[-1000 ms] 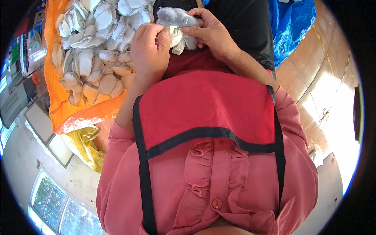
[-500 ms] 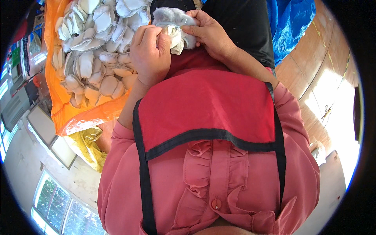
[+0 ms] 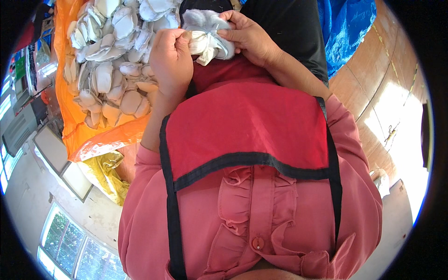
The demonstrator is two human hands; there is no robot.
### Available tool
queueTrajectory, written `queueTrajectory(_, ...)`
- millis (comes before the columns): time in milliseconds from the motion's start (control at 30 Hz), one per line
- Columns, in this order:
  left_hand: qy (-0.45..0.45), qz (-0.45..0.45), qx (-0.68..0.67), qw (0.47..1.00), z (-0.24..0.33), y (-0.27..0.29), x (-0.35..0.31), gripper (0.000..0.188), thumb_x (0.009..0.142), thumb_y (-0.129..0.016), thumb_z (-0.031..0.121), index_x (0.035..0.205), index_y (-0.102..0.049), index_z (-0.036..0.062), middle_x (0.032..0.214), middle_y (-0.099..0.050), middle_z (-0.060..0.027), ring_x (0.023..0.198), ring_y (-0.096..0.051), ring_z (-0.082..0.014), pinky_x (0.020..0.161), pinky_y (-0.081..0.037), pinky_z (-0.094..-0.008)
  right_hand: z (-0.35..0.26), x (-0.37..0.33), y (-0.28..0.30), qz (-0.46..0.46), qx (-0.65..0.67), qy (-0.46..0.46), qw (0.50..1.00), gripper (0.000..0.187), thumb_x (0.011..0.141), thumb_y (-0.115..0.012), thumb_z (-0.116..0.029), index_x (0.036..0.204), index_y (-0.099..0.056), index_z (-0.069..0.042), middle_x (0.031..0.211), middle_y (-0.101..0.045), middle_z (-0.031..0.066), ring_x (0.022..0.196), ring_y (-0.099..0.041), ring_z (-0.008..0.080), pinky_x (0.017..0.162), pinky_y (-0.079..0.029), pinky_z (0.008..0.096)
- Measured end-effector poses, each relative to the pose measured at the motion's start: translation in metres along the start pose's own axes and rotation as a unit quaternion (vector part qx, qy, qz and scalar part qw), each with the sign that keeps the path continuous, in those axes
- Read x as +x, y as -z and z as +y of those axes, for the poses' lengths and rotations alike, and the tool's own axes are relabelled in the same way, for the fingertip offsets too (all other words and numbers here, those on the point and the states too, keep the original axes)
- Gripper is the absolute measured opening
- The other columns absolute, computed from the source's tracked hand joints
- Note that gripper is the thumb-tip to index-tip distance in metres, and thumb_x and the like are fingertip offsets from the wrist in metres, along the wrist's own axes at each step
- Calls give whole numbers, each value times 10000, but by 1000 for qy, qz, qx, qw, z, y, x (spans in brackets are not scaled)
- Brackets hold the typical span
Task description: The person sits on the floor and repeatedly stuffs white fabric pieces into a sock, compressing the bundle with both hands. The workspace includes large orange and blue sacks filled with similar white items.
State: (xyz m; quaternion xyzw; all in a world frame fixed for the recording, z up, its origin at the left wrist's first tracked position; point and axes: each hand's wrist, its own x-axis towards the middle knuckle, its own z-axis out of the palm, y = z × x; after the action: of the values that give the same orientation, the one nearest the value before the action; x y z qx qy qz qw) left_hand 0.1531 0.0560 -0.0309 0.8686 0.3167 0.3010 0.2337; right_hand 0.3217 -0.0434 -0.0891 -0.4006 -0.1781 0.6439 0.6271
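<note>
Above my lap, my right hand [image 3: 254, 42] pinches a small bundle of fluffy grey-white and cream cloth pieces [image 3: 207, 39]. Thumb and fingers press on its right side. A thin pale band or thread seems to cross the bundle's middle. My left hand [image 3: 172, 60] is closed at the bundle's left edge, thumb against the curled fingers; what it pinches, if anything, is too small to make out. To the left, an orange plastic sheet or bag [image 3: 74, 142] holds a heap of similar flat, rounded white pieces [image 3: 105, 77].
A red apron with black edging [image 3: 247, 126] covers my front. Blue plastic [image 3: 345, 37] hangs at the far right beside my black-clad leg [image 3: 298, 42]. Yellow plastic [image 3: 109, 172] lies at the left below the orange sheet. Tan flooring [image 3: 368, 79] extends on the right.
My left hand has drawn slightly left, away from the bundle's middle, uncovering more of the cream cloth. My right hand keeps its grip in nearly the same place.
</note>
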Motion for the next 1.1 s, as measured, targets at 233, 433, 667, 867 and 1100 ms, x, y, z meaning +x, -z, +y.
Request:
queueTrajectory(233,63,-13,-3,998,-7,0,6,119,889,-680,133,885,-669,14,805,-669,-119,720,-626,-238,685,-494,-331,1,2,0,32,-19,8,999,213,919,-679,-147,1091,-553,-130,784,-592,-26,610,-496,50,503,-379,202)
queueTrajectory(433,97,-28,-9,995,-9,-3,8,121,883,-685,135,876,-672,14,797,-679,-112,709,-631,-227,682,-497,-325,5,4,5,62,-51,39,996,222,918,-686,-161,1092,-554,-123,808,-609,-11,637,-529,62,516,-404,202)
queueTrajectory(667,6,6,41,999,-2,-4,11,125,874,-700,132,857,-657,16,777,-652,-123,687,-621,-272,643,-485,-347,-4,1,2,150,-126,164,967,189,910,-705,-153,1069,-623,-94,874,-644,-17,678,-574,58,599,-480,203)
queueTrajectory(867,-2,19,52,998,4,-7,8,113,871,-694,115,869,-642,15,788,-642,-134,687,-616,-300,636,-485,-363,-27,-32,-19,71,-249,151,954,164,931,-686,-165,1053,-675,-56,884,-676,-1,746,-590,53,664,-498,201)
queueTrajectory(1100,60,13,19,998,6,-15,2,121,901,-675,133,875,-641,20,789,-652,-128,693,-617,-247,658,-490,-353,-16,-32,-29,102,-427,171,882,258,850,-749,-225,1039,-679,-64,832,-670,73,725,-629,153,678,-518,264)
